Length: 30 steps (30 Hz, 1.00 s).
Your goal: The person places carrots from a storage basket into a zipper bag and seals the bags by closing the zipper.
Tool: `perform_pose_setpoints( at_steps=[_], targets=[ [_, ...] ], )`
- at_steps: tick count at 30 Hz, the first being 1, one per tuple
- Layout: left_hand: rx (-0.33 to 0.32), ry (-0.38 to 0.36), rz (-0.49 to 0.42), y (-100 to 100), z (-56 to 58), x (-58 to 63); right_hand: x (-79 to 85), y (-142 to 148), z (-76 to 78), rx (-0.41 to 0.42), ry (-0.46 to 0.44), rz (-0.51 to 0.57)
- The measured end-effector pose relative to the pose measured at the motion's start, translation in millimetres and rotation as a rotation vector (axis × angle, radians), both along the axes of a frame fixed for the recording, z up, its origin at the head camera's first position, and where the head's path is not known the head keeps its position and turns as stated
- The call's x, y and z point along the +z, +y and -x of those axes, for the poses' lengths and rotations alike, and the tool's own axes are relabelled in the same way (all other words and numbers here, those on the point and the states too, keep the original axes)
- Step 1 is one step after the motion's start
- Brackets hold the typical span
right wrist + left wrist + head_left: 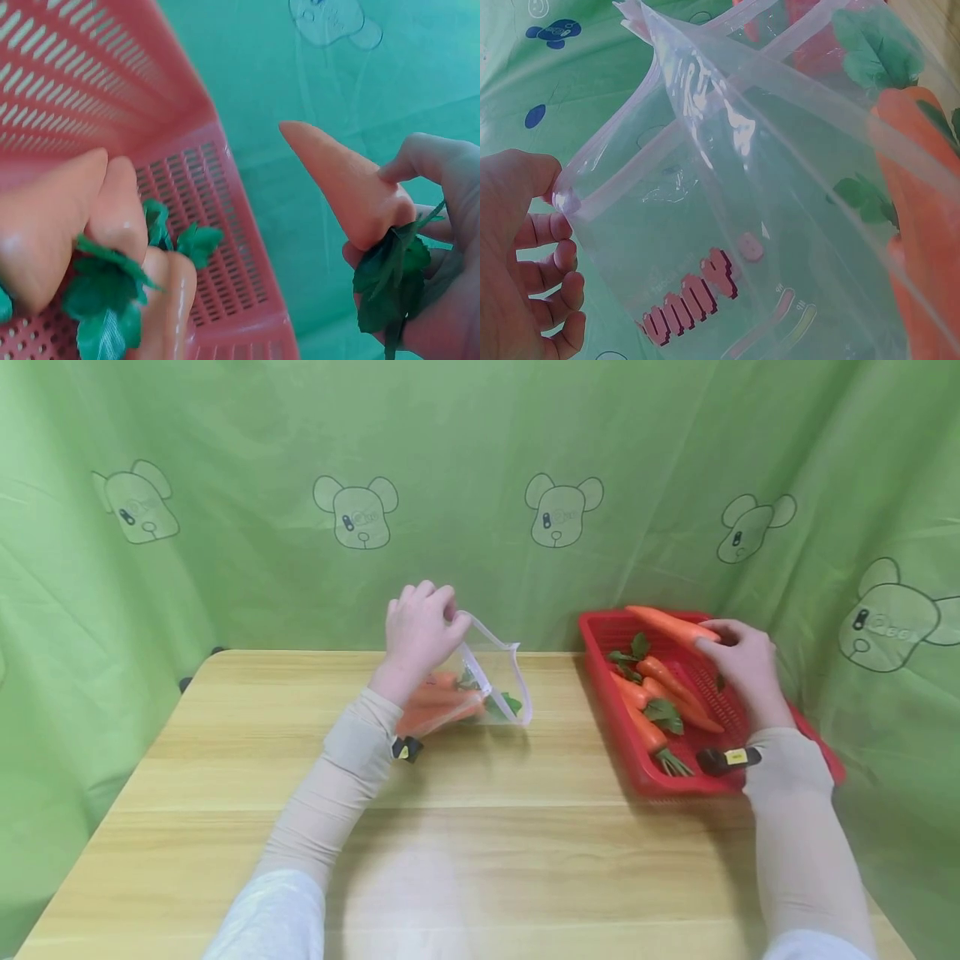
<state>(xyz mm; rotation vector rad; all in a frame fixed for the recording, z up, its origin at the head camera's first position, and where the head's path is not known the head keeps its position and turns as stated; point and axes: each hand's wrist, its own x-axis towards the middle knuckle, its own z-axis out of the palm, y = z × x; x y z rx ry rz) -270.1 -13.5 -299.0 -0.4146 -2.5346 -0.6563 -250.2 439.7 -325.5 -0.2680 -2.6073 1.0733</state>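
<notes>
My left hand [422, 631] pinches the top edge of a clear zip bag [705, 172], and the bag's mouth gapes toward the right. Inside the bag lie several orange carrots [922, 210] with green leaves; pink printed lettering marks its side. My right hand [738, 664] grips a carrot [349, 180] near its leafy end, thumb on top and fingers beneath. That carrot is raised over the far part of the red basket [633, 768], its tip pointing left in the head view. More carrots [675, 693] with leaves lie in the basket below.
A wooden table [465, 860] carries the bag at its middle back and the basket at its right. Behind it hangs a green curtain [465, 443] with bear-head drawings, close to the table's far edge. Dark wrist devices [727, 760] sit on both arms.
</notes>
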Motion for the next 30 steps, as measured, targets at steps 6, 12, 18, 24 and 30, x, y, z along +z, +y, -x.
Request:
perform_pose_setpoints(
  at_steps=[6, 12, 18, 24, 30],
  targets=[
    [-0.001, -0.005, 0.003, 0.7, -0.4, 0.8, 8.2, -13.2, -5.1, 0.046, 0.026, 0.029],
    [0.001, -0.014, 0.012, 1.8, 0.0, 0.3, 12.5, -28.8, -12.0, 0.113, 0.082, 0.044],
    [0.001, -0.006, 0.012, 2.1, -0.5, 0.1, 16.2, -48.1, -18.3, 0.181, 0.119, 0.06],
    [0.001, -0.008, 0.013, 2.4, -0.5, -0.5, 23.7, -69.3, -28.2, 0.239, 0.106, 0.078],
    [-0.001, -0.002, 0.012, 2.6, -0.4, -0.8, 26.3, -87.7, -34.0, 0.316, 0.091, 0.088]
  ],
)
